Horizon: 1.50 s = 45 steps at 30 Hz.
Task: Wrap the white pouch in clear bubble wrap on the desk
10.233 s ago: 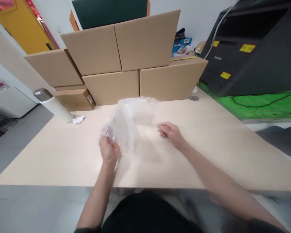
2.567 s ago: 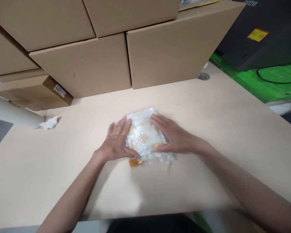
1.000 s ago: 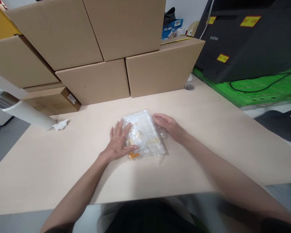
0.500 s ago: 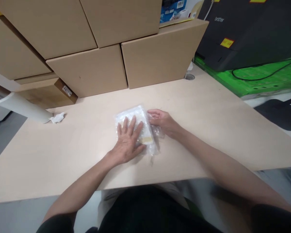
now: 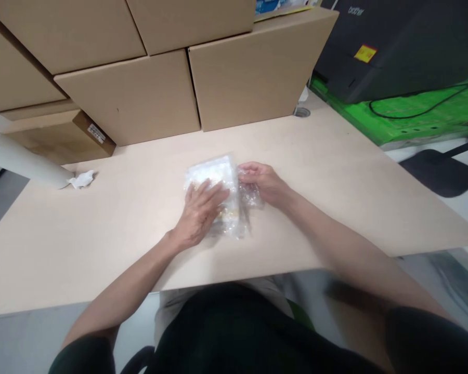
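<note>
A flat white packet (image 5: pixel 231 179) in clear bubble wrap lies on the pale wooden table (image 5: pixel 120 223). My left hand (image 5: pixel 203 208) rests on top of it, palm down with fingers stretched out. At the packet's right side my right hand (image 5: pixel 267 183) is closed on a loose flap of bubble wrap (image 5: pixel 251 196), with the fingertips pinching its upper part. What is inside the wrap is hard to make out through the plastic and under my left hand.
Cardboard boxes (image 5: pixel 253 83) are stacked along the back of the table. A white paper roll (image 5: pixel 31 161) and a crumpled tissue (image 5: pixel 81 179) lie at the left. Beyond the right edge stands a dark Brother machine (image 5: pixel 398 52) on a green box (image 5: pixel 413 111).
My left hand's fingers have drawn closer together and its thumb has come in from the packet's lower edge. Bubble wrap now covers more of the packet's lower right part. The view has tilted down slightly.
</note>
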Available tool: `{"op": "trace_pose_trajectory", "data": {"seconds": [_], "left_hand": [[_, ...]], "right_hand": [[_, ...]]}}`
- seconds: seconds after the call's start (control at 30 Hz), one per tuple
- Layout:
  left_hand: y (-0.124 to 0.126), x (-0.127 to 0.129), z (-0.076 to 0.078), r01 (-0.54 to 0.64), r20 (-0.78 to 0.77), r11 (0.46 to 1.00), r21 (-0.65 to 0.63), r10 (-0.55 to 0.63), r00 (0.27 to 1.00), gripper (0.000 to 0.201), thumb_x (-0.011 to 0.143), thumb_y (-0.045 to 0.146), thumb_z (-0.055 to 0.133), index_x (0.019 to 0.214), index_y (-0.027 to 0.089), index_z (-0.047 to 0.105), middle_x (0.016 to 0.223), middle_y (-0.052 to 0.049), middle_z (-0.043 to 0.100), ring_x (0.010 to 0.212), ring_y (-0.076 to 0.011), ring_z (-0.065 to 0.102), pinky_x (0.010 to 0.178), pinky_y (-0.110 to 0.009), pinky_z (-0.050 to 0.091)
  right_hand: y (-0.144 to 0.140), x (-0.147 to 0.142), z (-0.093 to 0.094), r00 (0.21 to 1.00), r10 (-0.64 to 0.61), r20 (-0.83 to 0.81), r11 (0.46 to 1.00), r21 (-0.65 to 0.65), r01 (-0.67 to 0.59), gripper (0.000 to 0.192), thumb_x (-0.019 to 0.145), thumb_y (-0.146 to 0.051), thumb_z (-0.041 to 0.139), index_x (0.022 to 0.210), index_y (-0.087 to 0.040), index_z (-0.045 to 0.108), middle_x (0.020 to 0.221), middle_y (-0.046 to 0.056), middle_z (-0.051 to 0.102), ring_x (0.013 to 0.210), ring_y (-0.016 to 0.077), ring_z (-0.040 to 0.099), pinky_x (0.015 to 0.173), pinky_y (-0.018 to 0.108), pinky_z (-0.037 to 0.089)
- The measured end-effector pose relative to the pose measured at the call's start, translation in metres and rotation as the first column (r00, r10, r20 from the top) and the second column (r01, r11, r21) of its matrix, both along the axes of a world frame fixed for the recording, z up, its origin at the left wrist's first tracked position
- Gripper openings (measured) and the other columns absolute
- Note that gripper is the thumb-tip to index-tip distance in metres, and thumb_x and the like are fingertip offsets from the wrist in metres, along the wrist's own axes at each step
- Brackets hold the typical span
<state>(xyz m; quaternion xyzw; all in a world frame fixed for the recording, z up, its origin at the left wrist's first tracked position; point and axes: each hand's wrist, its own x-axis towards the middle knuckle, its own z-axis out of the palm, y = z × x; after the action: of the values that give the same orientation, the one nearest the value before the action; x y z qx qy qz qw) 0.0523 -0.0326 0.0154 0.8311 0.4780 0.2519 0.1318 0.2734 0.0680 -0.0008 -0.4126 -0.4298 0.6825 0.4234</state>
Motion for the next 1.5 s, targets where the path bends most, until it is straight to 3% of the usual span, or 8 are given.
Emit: {"op": "trace_pose_trajectory", "data": {"seconds": [0.17, 0.5, 0.67, 0.8, 0.97, 1.27, 1.4, 1.5], "left_hand": [[0.005, -0.010, 0.010, -0.084, 0.313, 0.994, -0.069, 0.101, 0.945, 0.040, 0.101, 0.044, 0.044, 0.138, 0.034, 0.055, 0.147, -0.002, 0.054, 0.142, -0.0248, 0.041, 0.122, -0.056, 0.018], [0.027, -0.043, 0.025, -0.247, 0.903, 0.921, -0.301, 0.358, 0.237, 0.044, 0.082, 0.047, 0.071, 0.123, 0.031, 0.068, 0.127, -0.002, 0.069, 0.120, -0.0262, 0.064, 0.104, -0.038, 0.052], [0.028, -0.034, 0.015, -0.325, 0.920, 0.926, -0.194, 0.286, 0.267, 0.044, 0.087, 0.051, 0.065, 0.126, 0.032, 0.065, 0.131, -0.003, 0.066, 0.126, -0.0236, 0.059, 0.107, -0.036, 0.049], [0.018, -0.020, 0.009, -0.391, 0.897, 0.915, -0.099, 0.252, 0.364, 0.038, 0.093, 0.048, 0.060, 0.127, 0.032, 0.065, 0.134, -0.001, 0.064, 0.129, -0.0236, 0.057, 0.111, -0.040, 0.044], [-0.002, 0.001, 0.007, -0.343, 0.850, 0.939, 0.007, 0.175, 0.496, 0.035, 0.095, 0.046, 0.058, 0.124, 0.030, 0.068, 0.131, -0.002, 0.066, 0.128, -0.0239, 0.057, 0.114, -0.041, 0.040], [0.019, -0.030, 0.020, -0.350, 0.972, 0.916, -0.198, 0.229, 0.050, 0.038, 0.084, 0.037, 0.067, 0.120, 0.025, 0.066, 0.117, -0.006, 0.071, 0.111, -0.0231, 0.066, 0.099, -0.037, 0.052], [-0.002, -0.058, 0.002, -0.433, 0.897, 0.836, -0.337, 0.426, 0.123, 0.054, 0.084, 0.040, 0.066, 0.136, 0.029, 0.053, 0.123, -0.009, 0.067, 0.112, -0.0254, 0.065, 0.094, -0.039, 0.055], [-0.026, -0.071, -0.009, -0.613, 0.732, 0.766, -0.194, 0.529, 0.429, 0.070, 0.085, 0.037, 0.067, 0.148, 0.035, 0.036, 0.154, -0.010, 0.041, 0.138, -0.0289, 0.046, 0.107, -0.047, 0.045]], "right_hand": [[0.000, -0.001, 0.001, 0.999, -0.037, 0.037, 0.999, 0.003, 0.037, 0.039, 0.054, -0.023, 0.085, 0.086, -0.019, 0.063, 0.074, -0.002, 0.061, 0.062, 0.0105, 0.054, 0.057, 0.026, 0.041], [0.008, 0.002, -0.001, 0.949, -0.312, 0.037, 0.931, 0.210, 0.298, 0.055, 0.053, -0.039, 0.087, 0.097, -0.024, 0.058, 0.089, -0.003, 0.060, 0.078, 0.0119, 0.058, 0.067, 0.025, 0.049], [-0.001, 0.001, 0.007, 0.866, -0.495, 0.077, 0.845, 0.278, 0.458, 0.046, 0.070, -0.063, 0.074, 0.087, -0.024, 0.057, 0.083, -0.001, 0.060, 0.073, 0.0126, 0.060, 0.057, 0.023, 0.048], [-0.023, 0.000, 0.020, 0.993, 0.010, 0.115, 0.999, -0.035, -0.006, 0.057, 0.068, -0.077, 0.067, 0.074, -0.020, 0.065, 0.071, 0.006, 0.065, 0.065, 0.0184, 0.064, 0.053, 0.029, 0.051], [-0.047, -0.012, 0.021, 0.920, 0.382, 0.084, 0.922, -0.094, -0.374, 0.039, 0.064, -0.051, 0.084, 0.088, -0.022, 0.074, 0.090, 0.005, 0.073, 0.090, 0.0226, 0.068, 0.078, 0.035, 0.055], [-0.019, -0.009, 0.018, 0.985, -0.160, -0.061, 0.987, 0.004, 0.160, 0.040, 0.049, -0.020, 0.082, 0.083, -0.020, 0.061, 0.072, -0.004, 0.061, 0.063, 0.0100, 0.057, 0.059, 0.023, 0.048], [-0.007, -0.004, 0.010, 0.964, -0.264, -0.029, 0.963, 0.036, 0.265, 0.043, 0.048, -0.016, 0.075, 0.087, -0.022, 0.058, 0.083, -0.002, 0.061, 0.068, 0.0088, 0.055, 0.056, 0.020, 0.044], [0.000, -0.002, 0.004, 0.955, -0.296, 0.028, 0.954, 0.051, 0.294, 0.042, 0.049, -0.015, 0.072, 0.087, -0.023, 0.057, 0.087, -0.002, 0.060, 0.069, 0.0095, 0.055, 0.055, 0.020, 0.043]]}}
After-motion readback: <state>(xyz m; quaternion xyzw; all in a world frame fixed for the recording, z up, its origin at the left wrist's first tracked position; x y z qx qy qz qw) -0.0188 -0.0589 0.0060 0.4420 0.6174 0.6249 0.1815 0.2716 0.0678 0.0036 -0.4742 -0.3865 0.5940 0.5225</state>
